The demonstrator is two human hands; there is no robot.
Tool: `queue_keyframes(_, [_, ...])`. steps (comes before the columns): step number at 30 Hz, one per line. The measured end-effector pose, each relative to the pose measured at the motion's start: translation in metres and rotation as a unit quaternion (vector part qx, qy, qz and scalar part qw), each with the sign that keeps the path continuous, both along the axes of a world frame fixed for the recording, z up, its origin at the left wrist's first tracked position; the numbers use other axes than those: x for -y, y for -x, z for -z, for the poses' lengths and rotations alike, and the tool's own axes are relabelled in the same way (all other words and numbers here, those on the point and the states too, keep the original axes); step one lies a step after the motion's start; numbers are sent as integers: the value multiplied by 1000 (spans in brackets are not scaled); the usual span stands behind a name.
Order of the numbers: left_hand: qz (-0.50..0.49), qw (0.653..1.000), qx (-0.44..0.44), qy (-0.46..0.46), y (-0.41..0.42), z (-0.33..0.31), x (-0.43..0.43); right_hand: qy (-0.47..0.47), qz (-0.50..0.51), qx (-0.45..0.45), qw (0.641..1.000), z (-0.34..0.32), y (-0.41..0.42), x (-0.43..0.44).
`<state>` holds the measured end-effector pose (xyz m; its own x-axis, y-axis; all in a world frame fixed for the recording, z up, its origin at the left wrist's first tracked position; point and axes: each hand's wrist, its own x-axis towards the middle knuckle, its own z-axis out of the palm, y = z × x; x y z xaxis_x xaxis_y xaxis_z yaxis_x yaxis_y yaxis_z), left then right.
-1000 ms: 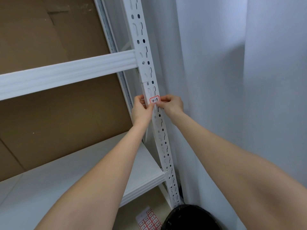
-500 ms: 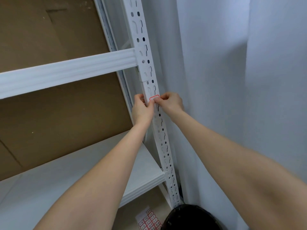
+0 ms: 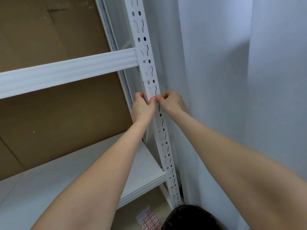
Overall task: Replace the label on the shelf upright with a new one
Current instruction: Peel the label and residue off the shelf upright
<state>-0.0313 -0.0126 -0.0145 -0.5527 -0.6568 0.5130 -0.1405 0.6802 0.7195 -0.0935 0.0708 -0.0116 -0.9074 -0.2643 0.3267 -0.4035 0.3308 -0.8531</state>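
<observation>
Label (image 3: 153, 97), head view, the only one we have: we see just a red-edged sliver of it on the front face of the shelf upright (image 3: 148, 63), below the cross beam (image 3: 66, 73) and level with both hands. The rest of it is covered by thumbs.

Left hand (image 3: 142, 109): the fingers curl round the upright's left edge and the thumb bears on the label from the left. Right hand (image 3: 172, 102): the fingers are curled, and thumb and forefinger pinch at the label's right edge. Both grips are closed, one on the upright and one on the label.

A sheet of red-bordered labels (image 3: 149, 219) lies on the floor below, just beside a black bin (image 3: 191, 218).

Step, our judgement: with two thumbs flat over the label, this looks like sticking it down rather than lifting a corner. We cannot confirm that from this frame, nor tell whether it is the old or the new one.

Next move calls for firm rubbing from the middle outward, keeping the label square on the face and clear of the slots. Both hands then let go.
</observation>
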Motion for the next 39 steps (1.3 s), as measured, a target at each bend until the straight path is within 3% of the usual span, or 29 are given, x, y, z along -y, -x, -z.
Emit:
queue_keyframes(9, [1,999,-3,-36,-5,-5,-5,24,-30,19,999,-1,-2,-7])
queue_keyframes(14, [-32,998,25,41,-2,-3,-3,10,-9,4,1000,-2,0,0])
queue_keyframes(21, [32,999,-4,1,-3,0,4,76,-52,44,995,2,6,-3])
queue_keyframes(28, [2,998,9,54,5,1,7,24,-9,-7,1000,3,5,4])
queue_keyframes(35, [42,998,-1,37,-1,1,9,94,-45,28,994,8,10,0])
queue_keyframes(39, [17,998,10,59,3,1,10,59,-10,20,998,5,7,4])
